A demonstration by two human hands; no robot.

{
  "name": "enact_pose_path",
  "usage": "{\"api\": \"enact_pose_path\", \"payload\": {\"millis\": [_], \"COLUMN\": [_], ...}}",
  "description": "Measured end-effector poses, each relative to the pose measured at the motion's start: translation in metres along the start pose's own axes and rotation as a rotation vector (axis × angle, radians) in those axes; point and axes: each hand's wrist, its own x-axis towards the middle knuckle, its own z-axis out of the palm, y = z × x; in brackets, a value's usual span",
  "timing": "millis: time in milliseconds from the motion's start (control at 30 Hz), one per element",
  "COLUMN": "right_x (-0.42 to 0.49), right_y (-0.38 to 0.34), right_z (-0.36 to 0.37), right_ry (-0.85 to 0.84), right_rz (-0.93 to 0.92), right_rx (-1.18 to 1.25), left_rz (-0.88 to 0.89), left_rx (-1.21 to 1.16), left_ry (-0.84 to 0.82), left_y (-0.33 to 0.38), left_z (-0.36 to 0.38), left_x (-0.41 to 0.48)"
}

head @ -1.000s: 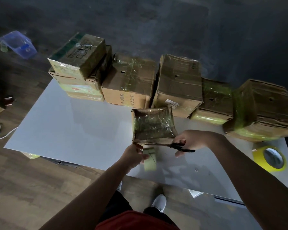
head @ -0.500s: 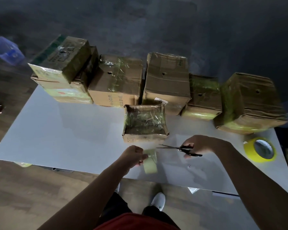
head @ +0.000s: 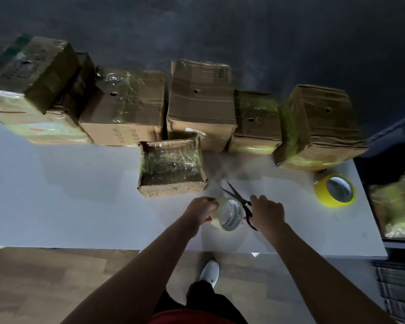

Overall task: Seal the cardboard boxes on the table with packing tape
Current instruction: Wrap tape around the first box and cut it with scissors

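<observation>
Creased cardboard under glossy film
The centre small box (head: 173,189) is matt cardboard, wearing wrinkled glossy tape (head: 171,160); the white table (head: 68,195) looks smooth; the lower-left floor (head: 45,284) looks wooden.

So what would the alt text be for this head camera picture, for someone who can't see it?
A person's left hand grips a clear tape roll and the right hand holds open scissors over a white table. Beyond them sits a small taped cardboard box, a row of larger boxes behind it, a yellow tape roll to the right.
</observation>
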Motion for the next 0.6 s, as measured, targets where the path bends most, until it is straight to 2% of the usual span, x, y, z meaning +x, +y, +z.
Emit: {"api": "enact_pose_path", "payload": {"millis": [67,133,233,300,433,500,600], "right_x": [-0.001,0.001,0.004,0.004,0.006,0.008,0.011], "right_y": [-0.004,-0.005,-0.004,-0.005,-0.015,-0.024,-0.044], "right_z": [0.0,-0.002,-0.006,-0.007,-0.02,-0.035,-0.06], "right_ry": [0.042,0.003,-0.101,-0.108,0.054,0.146,0.29], "right_rz": [-0.012,-0.029,-0.033,-0.035,-0.04,-0.055,-0.138], "right_rx": [-0.088,-0.104,0.026,0.079,0.147,0.214,0.282], "left_rz": [0.02,0.052,0.12,0.203,0.345,0.434,0.736], "left_rx": [0.047,0.177,0.484,0.615,0.944,1.084,1.114], "left_ry": [0.038,0.085,0.177,0.225,0.219,0.301,0.494], "left_y": [-0.002,-0.006,-0.014,-0.013,-0.004,0.003,0.019], "left_z": [-0.002,-0.003,0.0,0.003,0.005,-0.002,-0.025], "left_x": [0.001,-0.001,-0.004,-0.008,-0.026,-0.043,-0.062]}}
